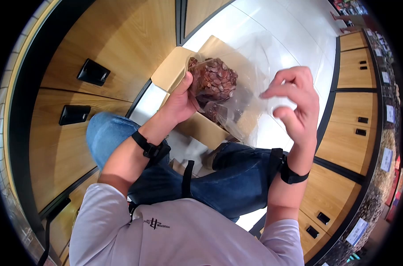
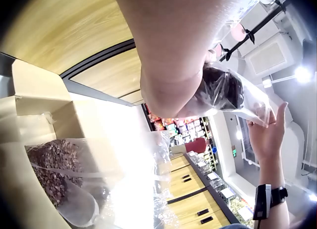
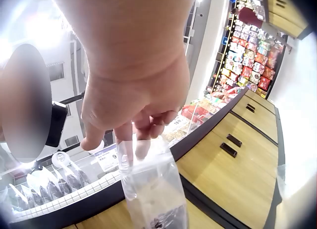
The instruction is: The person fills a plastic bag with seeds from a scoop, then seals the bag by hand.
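Observation:
My left hand grips a clear plastic bag of flat reddish-brown pieces, thumb on its near side. In the left wrist view the bag looks dark and its clear top stretches toward my right hand. There the right fingers touch the bag's top edge, with the thumb standing apart. The head view has the right hand beside the bag's clear end, fingers bent, a gap between thumb and forefinger. In the right wrist view the fingers of that hand reach the clear top of the bag.
Beneath the bag stands an open cardboard box, between my legs. It holds a plastic liner, loose brown pieces and a clear scoop. Wooden cabinets flank both sides; bins with price labels line the right.

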`<action>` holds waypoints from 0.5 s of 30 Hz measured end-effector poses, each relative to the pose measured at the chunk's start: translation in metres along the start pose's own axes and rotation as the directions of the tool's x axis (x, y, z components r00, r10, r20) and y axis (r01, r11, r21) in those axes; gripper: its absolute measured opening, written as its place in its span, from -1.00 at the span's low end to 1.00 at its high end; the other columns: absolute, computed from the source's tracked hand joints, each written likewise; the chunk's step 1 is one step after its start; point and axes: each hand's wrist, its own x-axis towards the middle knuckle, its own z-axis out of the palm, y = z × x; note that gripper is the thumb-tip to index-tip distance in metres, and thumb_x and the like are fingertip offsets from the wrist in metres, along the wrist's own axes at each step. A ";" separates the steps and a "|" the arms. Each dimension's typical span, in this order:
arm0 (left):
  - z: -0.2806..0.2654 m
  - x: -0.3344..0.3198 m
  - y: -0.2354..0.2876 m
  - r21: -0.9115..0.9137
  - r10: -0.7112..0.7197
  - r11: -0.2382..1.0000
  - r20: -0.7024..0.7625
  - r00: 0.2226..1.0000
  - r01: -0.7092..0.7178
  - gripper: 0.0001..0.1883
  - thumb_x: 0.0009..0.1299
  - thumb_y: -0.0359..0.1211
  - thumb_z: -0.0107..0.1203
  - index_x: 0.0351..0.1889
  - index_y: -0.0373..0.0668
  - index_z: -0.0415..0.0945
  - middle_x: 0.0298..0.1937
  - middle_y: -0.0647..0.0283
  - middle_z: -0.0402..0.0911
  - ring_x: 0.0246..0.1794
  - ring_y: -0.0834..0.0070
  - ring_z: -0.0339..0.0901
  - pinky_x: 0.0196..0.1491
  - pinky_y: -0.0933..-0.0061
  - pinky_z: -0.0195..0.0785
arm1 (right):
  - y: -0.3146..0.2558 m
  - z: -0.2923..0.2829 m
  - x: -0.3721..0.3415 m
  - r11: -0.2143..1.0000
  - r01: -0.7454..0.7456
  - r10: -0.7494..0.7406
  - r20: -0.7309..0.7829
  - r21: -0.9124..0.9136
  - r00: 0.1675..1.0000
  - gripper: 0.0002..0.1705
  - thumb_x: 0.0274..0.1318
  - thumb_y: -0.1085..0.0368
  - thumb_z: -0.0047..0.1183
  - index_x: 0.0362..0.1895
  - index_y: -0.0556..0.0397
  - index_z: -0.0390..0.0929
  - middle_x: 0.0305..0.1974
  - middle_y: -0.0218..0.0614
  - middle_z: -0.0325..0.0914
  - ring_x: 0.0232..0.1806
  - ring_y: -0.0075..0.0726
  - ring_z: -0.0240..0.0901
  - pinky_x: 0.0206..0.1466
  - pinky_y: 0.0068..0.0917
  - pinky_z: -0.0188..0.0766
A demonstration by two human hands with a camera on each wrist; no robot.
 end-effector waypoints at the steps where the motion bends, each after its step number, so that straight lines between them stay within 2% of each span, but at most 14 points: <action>1: 0.000 -0.001 0.003 -0.037 0.026 0.999 0.011 1.000 -0.025 -0.15 0.40 0.26 0.02 0.46 -0.12 0.19 0.41 0.19 0.40 0.39 0.30 0.39 0.43 0.14 0.26 | -0.006 0.002 0.002 1.000 0.013 -0.013 0.007 0.003 1.000 -0.62 -0.30 -0.01 0.49 -0.43 -0.09 0.67 -0.30 -0.47 0.53 -0.17 -0.26 0.34 -0.04 -0.35 0.20; 3: -0.005 -0.002 0.008 -0.083 0.049 0.996 0.029 0.998 -0.046 -0.19 0.44 0.23 -0.02 0.46 -0.12 0.20 0.40 0.20 0.40 0.39 0.30 0.39 0.43 0.15 0.27 | -0.018 0.007 0.008 0.995 -0.006 0.014 0.076 -0.103 0.997 -0.60 -0.34 -0.05 0.48 -0.43 -0.13 0.69 -0.26 -0.51 0.55 -0.14 -0.23 0.32 0.05 -0.32 0.10; 5: -0.009 -0.001 0.010 -0.127 0.063 0.990 0.051 0.997 -0.056 -0.24 0.48 0.20 -0.06 0.46 -0.12 0.20 0.40 0.21 0.41 0.39 0.31 0.39 0.42 0.15 0.28 | -0.015 0.015 0.007 0.990 0.006 0.005 0.076 -0.143 0.997 -0.64 -0.30 -0.03 0.46 -0.46 -0.13 0.68 -0.26 -0.56 0.56 -0.14 -0.23 0.32 0.06 -0.29 0.07; 7: -0.013 0.002 0.009 -0.090 0.048 0.995 -0.039 0.998 -0.052 -0.28 0.52 0.17 -0.10 0.45 -0.11 0.20 0.39 0.21 0.42 0.38 0.32 0.40 0.41 0.16 0.29 | -0.012 0.017 0.006 0.978 0.005 0.009 0.062 -0.207 0.998 -0.69 -0.24 -0.01 0.42 -0.49 -0.14 0.67 -0.30 -0.60 0.55 -0.13 -0.24 0.32 0.07 -0.27 0.06; 8: -0.016 0.004 0.005 -0.091 0.050 0.994 -0.040 0.998 -0.054 -0.28 0.52 0.17 -0.10 0.45 -0.11 0.20 0.39 0.21 0.42 0.38 0.32 0.40 0.41 0.16 0.29 | -0.014 0.017 0.008 0.978 0.006 0.007 0.064 -0.207 0.998 -0.69 -0.24 -0.01 0.42 -0.49 -0.14 0.67 -0.30 -0.60 0.55 -0.13 -0.24 0.32 0.07 -0.27 0.06; 10: -0.020 0.009 0.000 0.018 0.048 0.999 -0.145 0.988 -0.046 -0.19 0.49 0.27 -0.19 0.48 -0.13 0.14 0.41 0.16 0.38 0.38 0.23 0.39 0.43 0.07 0.23 | -0.020 0.017 0.012 0.971 0.055 -0.037 0.080 -0.232 0.996 -0.74 -0.19 0.01 0.38 -0.51 -0.15 0.66 -0.32 -0.63 0.54 -0.12 -0.25 0.32 0.08 -0.26 0.05; 13: -0.023 0.011 0.000 0.009 0.024 1.000 -0.092 0.995 -0.023 -0.21 0.51 0.25 -0.22 0.48 -0.13 0.14 0.41 0.15 0.38 0.36 0.23 0.40 0.42 0.09 0.25 | -0.022 0.013 0.013 0.967 0.075 -0.052 0.101 -0.242 0.994 -0.75 -0.18 0.02 0.38 -0.53 -0.16 0.66 -0.33 -0.64 0.54 -0.12 -0.25 0.32 0.08 -0.26 0.05; 14: -0.024 0.011 0.001 0.009 0.025 1.000 -0.093 0.995 -0.024 -0.21 0.51 0.25 -0.22 0.48 -0.13 0.14 0.41 0.15 0.38 0.36 0.23 0.40 0.42 0.09 0.25 | -0.022 0.012 0.013 0.967 0.075 -0.052 0.101 -0.242 0.994 -0.75 -0.18 0.02 0.38 -0.53 -0.16 0.66 -0.33 -0.64 0.54 -0.12 -0.25 0.32 0.08 -0.26 0.05; 15: -0.025 0.010 0.002 -0.043 0.022 0.999 -0.065 0.998 -0.025 -0.26 0.50 0.17 -0.09 0.44 -0.16 0.17 0.37 0.16 0.42 0.34 0.26 0.43 0.38 0.12 0.32 | -0.022 0.010 0.012 0.967 0.082 -0.056 0.112 -0.242 0.992 -0.74 -0.20 0.00 0.38 -0.54 -0.17 0.66 -0.33 -0.64 0.55 -0.12 -0.24 0.32 0.09 -0.26 0.04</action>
